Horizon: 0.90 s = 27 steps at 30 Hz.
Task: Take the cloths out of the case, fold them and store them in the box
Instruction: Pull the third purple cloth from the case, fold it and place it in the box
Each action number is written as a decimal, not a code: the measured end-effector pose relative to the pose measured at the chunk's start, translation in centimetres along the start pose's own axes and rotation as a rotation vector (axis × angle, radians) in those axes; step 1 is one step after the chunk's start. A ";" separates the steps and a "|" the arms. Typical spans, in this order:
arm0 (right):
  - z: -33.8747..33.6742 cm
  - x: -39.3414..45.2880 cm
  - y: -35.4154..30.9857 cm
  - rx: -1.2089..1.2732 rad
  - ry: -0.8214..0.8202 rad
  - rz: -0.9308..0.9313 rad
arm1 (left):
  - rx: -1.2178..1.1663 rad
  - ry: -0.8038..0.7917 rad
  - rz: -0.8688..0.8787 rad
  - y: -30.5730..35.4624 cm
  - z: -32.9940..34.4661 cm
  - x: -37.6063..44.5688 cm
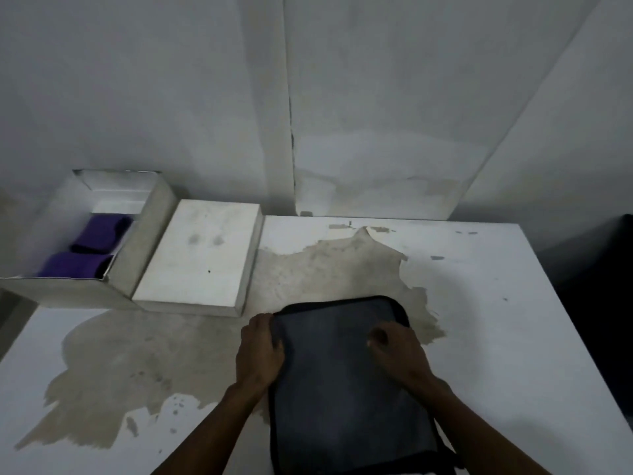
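Left hand (262, 344) gripping the dark case (346, 382) at its left edge, right hand (399, 353) curled on its top near the right edge, two folded purple cloths (92, 248) in the open white box (144, 241), worn white table (479, 303)

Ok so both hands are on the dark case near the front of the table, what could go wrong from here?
1. The dark zippered fabric case looks closed and overhangs the worn white table's near edge; tugging could slide it off.
2. The left hand grips only the case's edge and the right hand rests on top, so it may shift.
3. The open white cardboard box, already holding two folded purple cloths, sits far left; a carried cloth may unfold.
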State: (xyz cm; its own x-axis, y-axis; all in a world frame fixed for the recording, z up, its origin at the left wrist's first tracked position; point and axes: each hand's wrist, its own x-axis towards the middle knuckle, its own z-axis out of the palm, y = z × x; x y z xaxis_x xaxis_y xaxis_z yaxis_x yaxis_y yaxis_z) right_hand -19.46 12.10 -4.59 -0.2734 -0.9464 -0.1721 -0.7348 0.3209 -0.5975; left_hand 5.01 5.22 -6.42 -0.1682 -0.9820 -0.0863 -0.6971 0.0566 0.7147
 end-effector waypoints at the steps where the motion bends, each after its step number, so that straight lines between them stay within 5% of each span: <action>1: -0.3 0.1 0.7 -0.003 -0.012 0.015 | 0.033 -0.025 -0.002 0.1 0.3 0.3; 5: -1.0 0.6 2.8 -0.008 -0.079 0.031 | 0.102 -0.124 -0.095 -0.1 1.4 1.6; 10: -1.9 0.9 4.4 0.008 -0.129 0.027 | 0.080 -0.043 -0.238 -0.1 2.3 3.1; 18: -2.3 1.9 3.5 -0.050 -0.100 -0.070 | -0.092 -0.010 -0.111 1.9 1.6 1.9; 27: -0.5 4.4 1.2 -0.493 -0.242 -0.304 | -0.192 -0.246 -0.014 3.5 -2.0 -1.2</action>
State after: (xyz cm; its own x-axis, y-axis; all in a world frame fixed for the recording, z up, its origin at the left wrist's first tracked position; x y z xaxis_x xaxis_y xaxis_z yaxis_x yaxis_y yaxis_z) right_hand -21.83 8.37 -5.63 0.0988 -0.9611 -0.2578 -0.9734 -0.0395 -0.2257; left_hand 4.17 6.19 -2.37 -0.3394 -0.9079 -0.2460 -0.5602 -0.0150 0.8282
